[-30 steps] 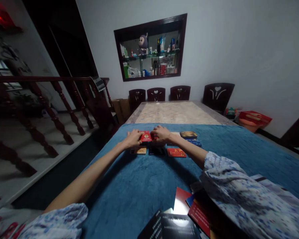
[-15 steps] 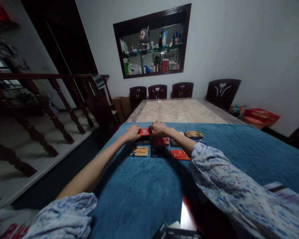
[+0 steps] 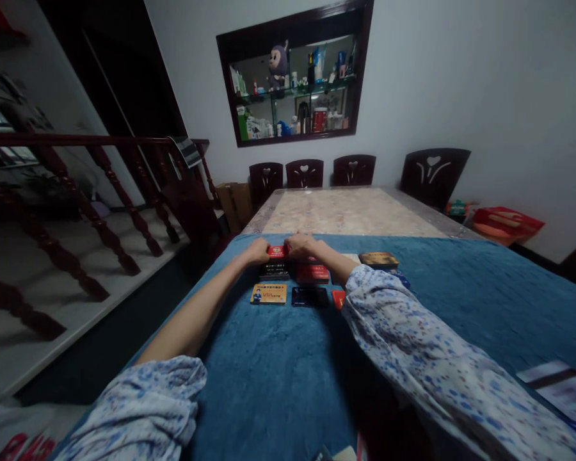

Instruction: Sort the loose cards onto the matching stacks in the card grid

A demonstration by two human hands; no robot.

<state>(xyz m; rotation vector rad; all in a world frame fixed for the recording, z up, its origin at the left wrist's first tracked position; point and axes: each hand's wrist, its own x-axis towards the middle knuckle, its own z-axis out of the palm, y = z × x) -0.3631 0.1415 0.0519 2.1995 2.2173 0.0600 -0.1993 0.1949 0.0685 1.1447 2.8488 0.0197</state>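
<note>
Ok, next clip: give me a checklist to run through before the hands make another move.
1. Left hand at the far red card's left side: ok.
2. Right hand at its right side: ok.
3. Firm grip on it: cannot tell, too small.
4. Yellow card apart from the dark card: ok.
5. Front red card fully visible: not ok, the right sleeve covers part.

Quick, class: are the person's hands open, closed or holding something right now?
Left hand: curled at left edge of the red card; grip cannot be told.
Right hand: curled at its right edge; grip cannot be told.
</note>
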